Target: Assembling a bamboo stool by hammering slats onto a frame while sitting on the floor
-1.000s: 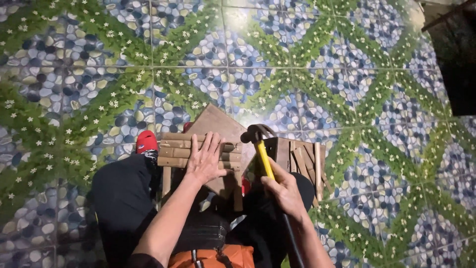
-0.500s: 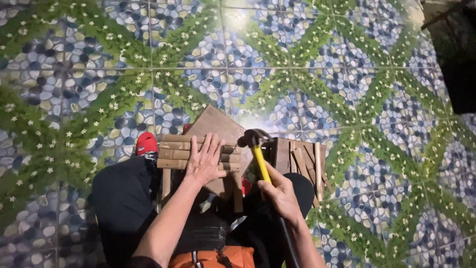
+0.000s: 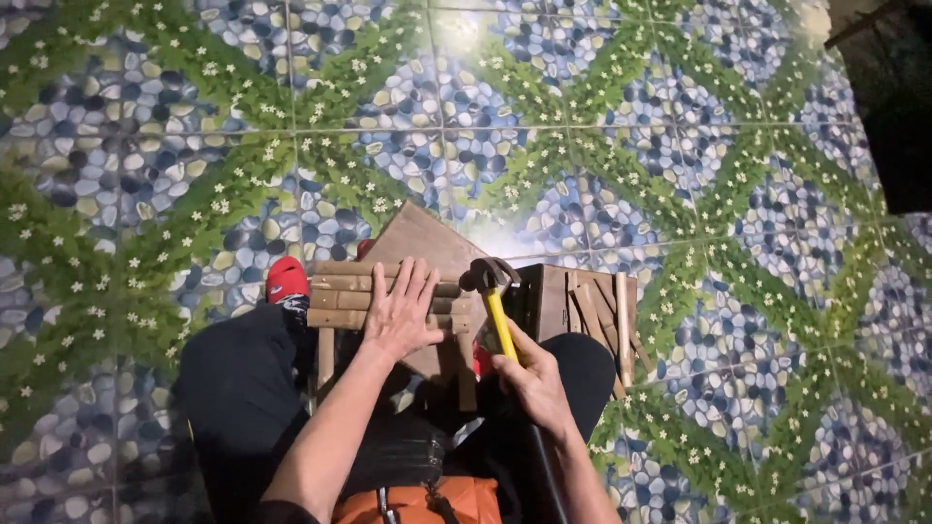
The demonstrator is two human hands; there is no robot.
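Head view: the left hand [image 3: 400, 312] lies flat, fingers spread, on a slatted wooden frame [image 3: 388, 291] across the lap; the right hand [image 3: 532, 380] grips a yellow-handled claw hammer [image 3: 493, 291], head at the slats' right edge. Nailing looks mid-course; no nail discernible.

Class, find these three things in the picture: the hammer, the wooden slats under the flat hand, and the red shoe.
hammer [image 3: 500, 325], head view, on its yellow handle.
wooden slats [image 3: 340, 291], head view, on the slats' left end.
red shoe [image 3: 286, 278], head view, on its toe.

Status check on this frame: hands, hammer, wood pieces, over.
Left hand flat on wooden slats. Right hand grips yellow-handled hammer, head above slats' right end. Nothing blocking.
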